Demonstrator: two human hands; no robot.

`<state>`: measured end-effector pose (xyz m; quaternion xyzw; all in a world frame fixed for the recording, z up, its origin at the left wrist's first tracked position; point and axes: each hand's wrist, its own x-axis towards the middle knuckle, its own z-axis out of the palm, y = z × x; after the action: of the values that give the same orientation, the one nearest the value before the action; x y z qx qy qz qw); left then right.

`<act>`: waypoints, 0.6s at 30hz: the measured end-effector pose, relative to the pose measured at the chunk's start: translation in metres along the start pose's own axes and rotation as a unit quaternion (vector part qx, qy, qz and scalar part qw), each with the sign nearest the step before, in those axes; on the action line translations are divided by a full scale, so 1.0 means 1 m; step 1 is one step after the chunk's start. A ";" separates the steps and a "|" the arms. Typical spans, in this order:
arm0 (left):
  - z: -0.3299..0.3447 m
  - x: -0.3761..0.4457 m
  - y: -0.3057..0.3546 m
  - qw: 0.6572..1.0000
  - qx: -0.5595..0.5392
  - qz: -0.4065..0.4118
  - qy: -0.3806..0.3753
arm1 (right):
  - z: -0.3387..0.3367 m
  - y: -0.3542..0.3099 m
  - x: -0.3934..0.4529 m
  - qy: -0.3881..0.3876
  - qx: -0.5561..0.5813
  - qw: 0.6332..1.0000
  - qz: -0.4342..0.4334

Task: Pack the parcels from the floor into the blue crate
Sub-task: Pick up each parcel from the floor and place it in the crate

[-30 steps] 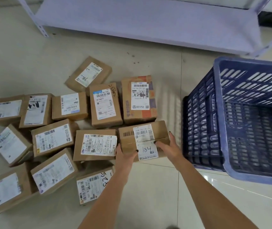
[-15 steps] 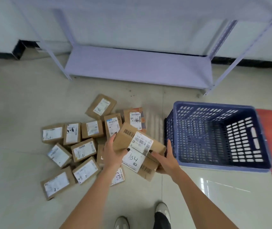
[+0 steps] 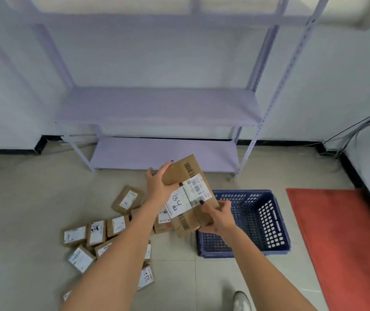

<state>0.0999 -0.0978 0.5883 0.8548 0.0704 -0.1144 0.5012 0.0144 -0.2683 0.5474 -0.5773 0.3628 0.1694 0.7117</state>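
Both hands hold one cardboard parcel [image 3: 187, 194] up in the air, tilted, its white label marked "134" facing the camera. Left hand [image 3: 159, 186] wraps the parcel's upper left end, fingers curled over the far edge and thumb pressed on the near face beside the label. Right hand [image 3: 218, 217] cups the lower right end from beneath, thumb tip on the label's edge, fingers curled around the bottom corner.

Directly below and beyond the right hand sits the blue crate [image 3: 278, 223] on the floor [image 3: 213, 286]; the parcel's lower end overlaps the crate's left rim in this view, well above it. Under the left forearm and out to its left, the remaining parcels [image 3: 96, 232] lie scattered on the floor, labels up, some touching one another.

Beyond the hands stands a pale metal shelf rack [image 3: 157, 106] against the wall. To the right of the crate lies a red mat [image 3: 341, 239]. A shoe tip [image 3: 242, 301] shows near the right forearm.
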 end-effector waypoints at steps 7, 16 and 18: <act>0.095 0.008 0.068 0.999 -0.028 0.021 0.006 | -0.092 -0.039 0.022 -0.035 -0.067 0.997 -0.020; 0.231 0.018 0.067 0.996 -0.084 -0.036 -0.011 | -0.181 -0.058 0.091 0.016 -0.103 0.995 0.007; 0.253 0.020 0.050 0.990 -0.110 -0.086 -0.008 | -0.195 -0.047 0.109 0.013 -0.148 0.989 0.019</act>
<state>0.0993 -0.3428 0.5057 0.7844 0.1516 -0.1559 0.5809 0.0570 -0.4853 0.4892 -0.6714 0.3540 0.2275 0.6100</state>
